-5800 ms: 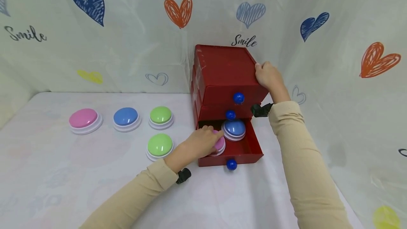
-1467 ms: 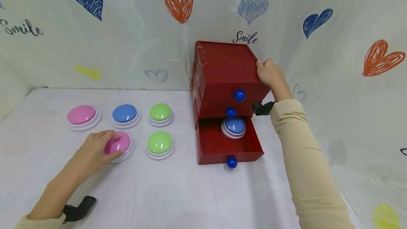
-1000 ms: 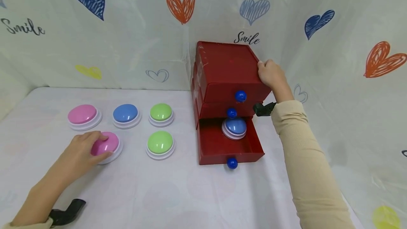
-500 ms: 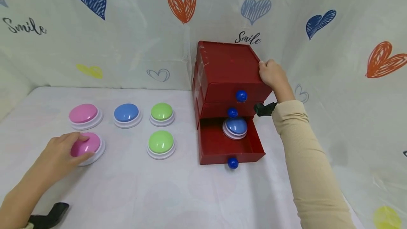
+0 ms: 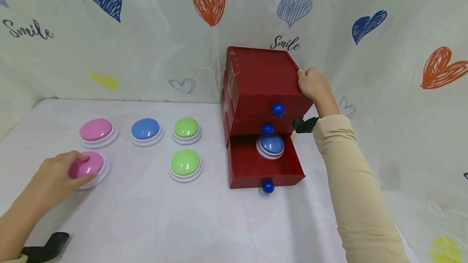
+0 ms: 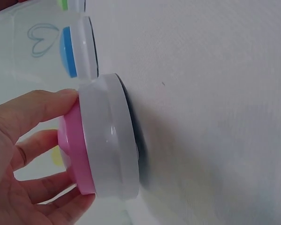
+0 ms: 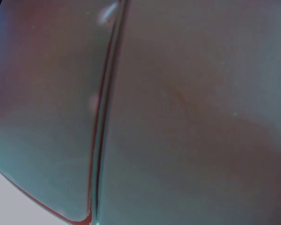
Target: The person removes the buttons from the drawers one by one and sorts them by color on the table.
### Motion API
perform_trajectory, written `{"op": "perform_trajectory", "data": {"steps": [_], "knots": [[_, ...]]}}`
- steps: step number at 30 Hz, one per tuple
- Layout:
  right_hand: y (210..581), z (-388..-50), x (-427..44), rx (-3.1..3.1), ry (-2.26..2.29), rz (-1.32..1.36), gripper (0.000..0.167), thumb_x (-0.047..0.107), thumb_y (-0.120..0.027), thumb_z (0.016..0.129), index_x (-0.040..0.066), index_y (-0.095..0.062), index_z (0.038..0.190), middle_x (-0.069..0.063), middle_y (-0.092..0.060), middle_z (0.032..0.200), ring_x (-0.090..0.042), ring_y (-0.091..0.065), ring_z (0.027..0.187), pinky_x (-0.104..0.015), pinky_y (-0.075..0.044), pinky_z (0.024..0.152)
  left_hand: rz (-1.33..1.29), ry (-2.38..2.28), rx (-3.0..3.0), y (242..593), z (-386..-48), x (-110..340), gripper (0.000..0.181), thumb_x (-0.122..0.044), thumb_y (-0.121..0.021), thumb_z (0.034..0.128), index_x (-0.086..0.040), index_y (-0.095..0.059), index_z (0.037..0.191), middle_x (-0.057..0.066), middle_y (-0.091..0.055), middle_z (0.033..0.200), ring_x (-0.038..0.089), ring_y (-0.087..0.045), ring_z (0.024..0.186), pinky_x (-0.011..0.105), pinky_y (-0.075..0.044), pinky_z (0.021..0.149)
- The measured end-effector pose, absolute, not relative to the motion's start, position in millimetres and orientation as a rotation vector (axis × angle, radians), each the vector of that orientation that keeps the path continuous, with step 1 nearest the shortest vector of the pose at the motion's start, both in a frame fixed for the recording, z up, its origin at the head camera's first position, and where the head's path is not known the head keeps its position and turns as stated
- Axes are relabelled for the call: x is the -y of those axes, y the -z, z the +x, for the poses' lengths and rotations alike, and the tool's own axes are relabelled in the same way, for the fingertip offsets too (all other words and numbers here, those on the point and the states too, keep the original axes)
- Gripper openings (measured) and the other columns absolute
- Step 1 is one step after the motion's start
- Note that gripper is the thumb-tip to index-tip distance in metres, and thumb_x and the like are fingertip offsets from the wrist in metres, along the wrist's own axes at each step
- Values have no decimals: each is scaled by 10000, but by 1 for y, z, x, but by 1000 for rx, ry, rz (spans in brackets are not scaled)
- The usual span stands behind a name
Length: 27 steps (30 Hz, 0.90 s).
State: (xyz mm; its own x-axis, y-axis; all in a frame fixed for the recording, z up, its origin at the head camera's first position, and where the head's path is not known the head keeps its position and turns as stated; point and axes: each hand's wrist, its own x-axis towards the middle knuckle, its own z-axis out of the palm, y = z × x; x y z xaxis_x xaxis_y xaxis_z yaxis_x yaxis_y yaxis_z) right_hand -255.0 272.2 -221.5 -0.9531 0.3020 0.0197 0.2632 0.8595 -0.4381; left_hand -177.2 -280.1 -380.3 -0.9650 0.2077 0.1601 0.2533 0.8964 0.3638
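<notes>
My left hand [image 5: 55,177] grips a pink dome push button [image 5: 87,167] with a white base at the table's left side. In the left wrist view, thumb and fingers spread round the pink dome [image 6: 74,145], and a dark shadow lies under the base; whether it touches the table I cannot tell. My right hand [image 5: 315,86] holds the top right edge of a red drawer cabinet [image 5: 265,72]. Its lowest drawer [image 5: 252,169] is pulled out, with a blue push button [image 5: 271,146] at the back. Only red cabinet panels [image 7: 192,117] fill most of the right wrist view.
Behind the held button stands another pink push button [image 5: 96,131]. Further right are a blue push button [image 5: 145,130] and two green push buttons, one behind [image 5: 186,128] and one in front [image 5: 185,163]. A heart-printed cloth [image 5: 153,31] hangs behind the table.
Since the oldest frame, my left hand has taken the pink push button out of the drawer and carried it left across the table, slowing lately. My right hand keeps its hold on the cabinet.
</notes>
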Motion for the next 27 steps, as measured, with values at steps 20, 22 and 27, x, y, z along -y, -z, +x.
{"op": "perform_trajectory", "data": {"steps": [20,22,27], "knots": [[223,-253,-271,2945,-688,-471,539,373,-174,1000,-52,-420,1222,-203,-501,1066,-327,-511,949,-440,-437,800,-374,607,3071,373,-190,290,497,-110,-750,721,116,-472,1066,320,-562,845,303,-498,684,250,-381,530],[223,-253,-271,2945,-689,-471,536,371,-177,999,-51,-422,1220,-203,-503,1066,-328,-511,947,-439,-436,799,-369,614,3095,373,-191,290,511,-114,-743,725,121,-461,1079,341,-553,875,320,-504,702,268,-401,547],[224,-254,-271,2943,-689,-478,536,377,-176,999,-44,-425,1219,-198,-505,1063,-324,-514,941,-432,-440,789,-367,606,3149,370,-193,289,543,-107,-731,739,145,-431,1116,377,-526,929,361,-507,739,357,-466,583]]}}
